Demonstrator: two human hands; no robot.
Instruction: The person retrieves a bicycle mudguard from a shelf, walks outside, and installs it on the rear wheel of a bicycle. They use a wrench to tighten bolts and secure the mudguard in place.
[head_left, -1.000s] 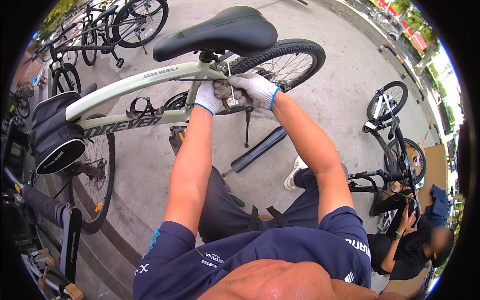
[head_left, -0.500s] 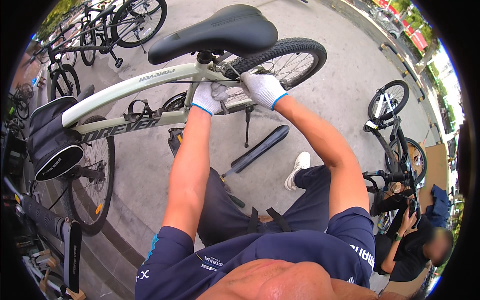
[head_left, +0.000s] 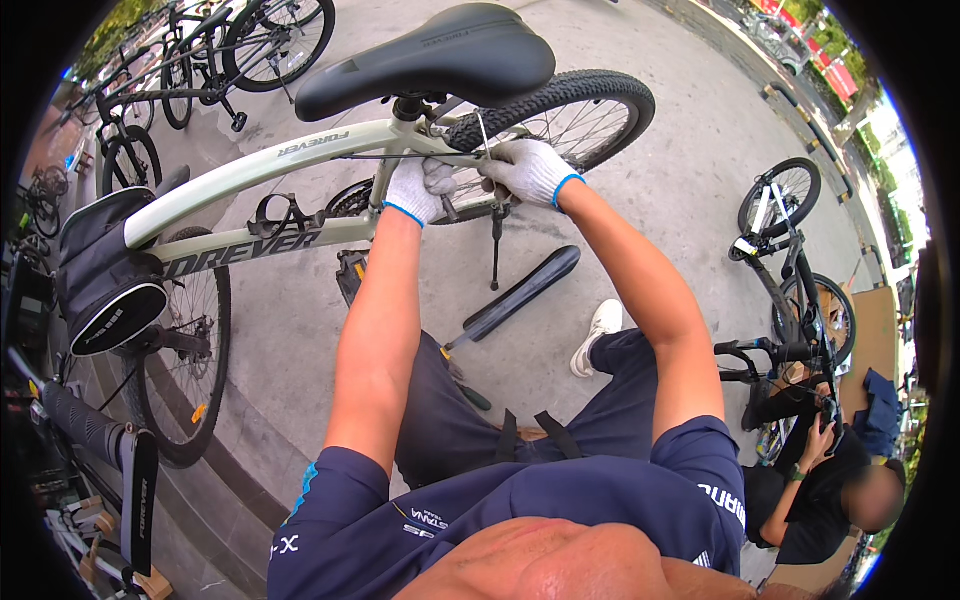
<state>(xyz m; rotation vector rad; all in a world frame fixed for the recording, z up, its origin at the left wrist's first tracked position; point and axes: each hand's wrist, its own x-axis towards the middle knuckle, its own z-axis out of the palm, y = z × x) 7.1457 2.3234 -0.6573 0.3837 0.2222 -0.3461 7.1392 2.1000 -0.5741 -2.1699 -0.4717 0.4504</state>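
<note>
A pale green bicycle frame (head_left: 240, 163) with a black saddle (head_left: 440, 55) stands before me, its rear wheel (head_left: 625, 110) to the far right. My left hand (head_left: 415, 190), in a white knit glove, is closed beside the seat tube, just under the saddle. A short dark grey piece pokes out below its fingers; what they grip is hidden. My gloved right hand (head_left: 530, 170) is closed by the rear of the frame. From its fingertips a thin silver hex key (head_left: 484, 132) stands nearly upright in front of the tyre. Its lower end is hidden.
A black mudguard (head_left: 520, 298) lies on the paving near my shoe (head_left: 598, 340), beside the kickstand (head_left: 496, 250). A black bag (head_left: 108, 270) hangs at the frame's front. Other bicycles (head_left: 200, 80) stand far left. At right, a person (head_left: 825, 485) sits by another bicycle (head_left: 790, 270).
My right hand has shifted slightly right and down. The hex key has swung from a leftward slant to nearly upright. My left hand has stayed almost in place.
</note>
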